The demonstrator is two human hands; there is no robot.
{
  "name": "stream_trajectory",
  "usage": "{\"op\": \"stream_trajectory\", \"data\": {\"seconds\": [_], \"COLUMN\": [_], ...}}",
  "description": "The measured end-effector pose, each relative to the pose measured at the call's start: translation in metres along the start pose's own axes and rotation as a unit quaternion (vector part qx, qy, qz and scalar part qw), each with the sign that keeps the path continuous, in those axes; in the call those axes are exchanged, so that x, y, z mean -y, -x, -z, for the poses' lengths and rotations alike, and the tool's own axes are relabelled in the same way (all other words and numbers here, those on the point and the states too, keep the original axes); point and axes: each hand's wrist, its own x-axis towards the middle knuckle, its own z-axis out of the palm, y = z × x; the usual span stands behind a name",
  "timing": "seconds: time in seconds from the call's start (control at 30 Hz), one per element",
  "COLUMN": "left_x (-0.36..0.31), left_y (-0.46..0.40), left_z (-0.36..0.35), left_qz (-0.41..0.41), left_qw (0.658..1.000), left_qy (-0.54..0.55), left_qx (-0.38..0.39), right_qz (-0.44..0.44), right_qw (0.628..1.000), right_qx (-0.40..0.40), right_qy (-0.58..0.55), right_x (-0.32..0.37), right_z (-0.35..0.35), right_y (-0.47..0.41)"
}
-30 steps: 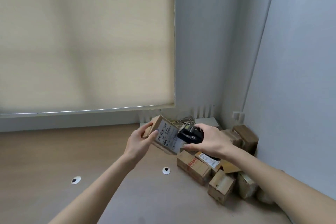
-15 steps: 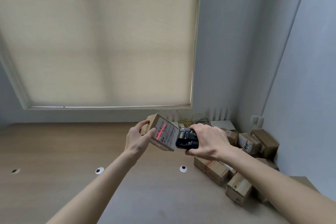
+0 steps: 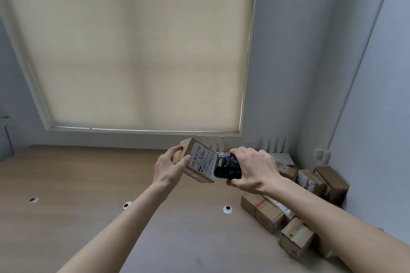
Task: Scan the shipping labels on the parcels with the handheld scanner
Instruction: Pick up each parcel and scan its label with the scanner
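Office or mailroom corner. Wood-grain bench (image 3: 88, 184) with round cable grommets (image 3: 227, 209); beige roller blind (image 3: 137, 51) drawn over the window; plain grey walls (image 3: 377, 95) with a wall socket (image 3: 321, 154); labelled cardboard parcels (image 3: 261, 210) heaped in the corner.

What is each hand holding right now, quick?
Left hand: holding a small cardboard parcel, label facing the scanner.
Right hand: gripping the black handheld scanner.
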Motion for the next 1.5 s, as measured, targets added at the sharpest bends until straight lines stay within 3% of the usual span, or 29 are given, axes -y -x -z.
{"op": "stream_trajectory", "data": {"seconds": [0.3, 0.43, 0.6, 0.73, 0.97, 1.2, 1.5], "left_x": [0.002, 0.013, 0.033, 0.056, 0.099, 0.153, 0.21], "left_y": [0.001, 0.003, 0.019, 0.044, 0.114, 0.209, 0.357], "left_z": [0.004, 0.018, 0.063, 0.124, 0.282, 0.468, 0.658], "left_qz": [0.016, 0.037, 0.09, 0.119, 0.145, 0.156, 0.167], "left_qw": [0.999, 0.998, 0.988, 0.978, 0.967, 0.927, 0.875], "left_qy": [0.0, 0.015, 0.069, 0.085, 0.096, 0.116, 0.034], "left_qx": [-0.028, -0.051, -0.102, -0.152, -0.186, -0.321, -0.452], "right_qz": [-0.002, -0.078, -0.046, 0.004, 0.116, 0.218, 0.341], "right_qw": [0.999, 0.965, 0.899, 0.857, 0.816, 0.777, 0.722], "right_qx": [0.019, 0.06, 0.099, 0.128, 0.166, 0.225, 0.283], "right_qy": [-0.051, -0.242, -0.423, -0.499, -0.542, -0.546, -0.531], "right_x": [0.0, 0.009, 0.059, 0.139, 0.316, 0.536, 0.786], "right_z": [0.0, -0.01, -0.028, -0.039, -0.026, -0.007, 0.011], "right_y": [-0.01, -0.02, -0.043, -0.056, -0.068, -0.046, 0.035]}}
